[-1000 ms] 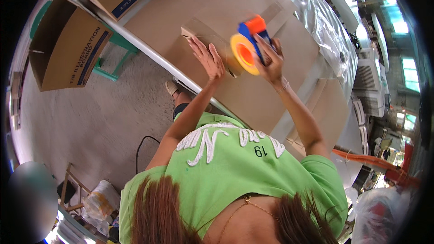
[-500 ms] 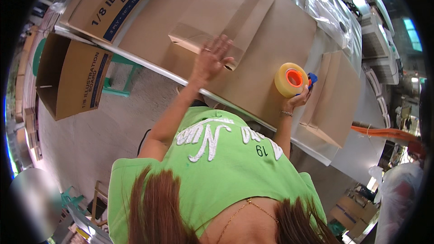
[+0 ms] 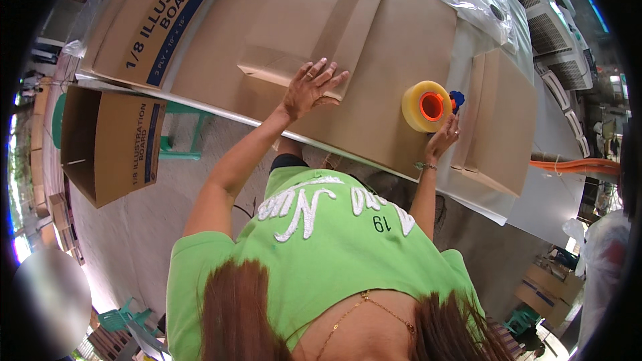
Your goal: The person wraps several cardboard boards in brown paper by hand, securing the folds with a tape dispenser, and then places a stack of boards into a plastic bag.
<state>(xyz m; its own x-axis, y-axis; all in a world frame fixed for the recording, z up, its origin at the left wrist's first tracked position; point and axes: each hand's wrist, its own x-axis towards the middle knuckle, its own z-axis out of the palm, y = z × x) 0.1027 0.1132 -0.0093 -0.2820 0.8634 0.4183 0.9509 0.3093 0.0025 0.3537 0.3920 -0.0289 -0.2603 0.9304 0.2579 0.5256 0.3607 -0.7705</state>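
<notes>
A flat-lying brown carton (image 3: 294, 13) has a strip of clear tape (image 3: 341, 10) running along its seam. My left hand (image 3: 311, 88) rests with fingers spread on the carton's near end, close to its corner, and holds nothing. To the right, my right hand (image 3: 443, 138) grips a tape dispenser (image 3: 457, 99) with a blue part, holding it just over the brown surface. Its large yellowish tape roll (image 3: 414, 108) sits around an orange hub. The right fingers partly hide the dispenser's handle.
Another closed carton (image 3: 498, 120) stands to the right on the table. A printed carton (image 3: 150, 20) lies at the far left. Below it, an open carton (image 3: 110, 144) sits on a green stool (image 3: 182, 137). Clear plastic sheeting (image 3: 471, 7) covers the far right.
My left hand has shifted slightly along the carton's near end, its fingers now over the corner. My right hand still holds the dispenser, turned a little. The whole view has shifted slightly.
</notes>
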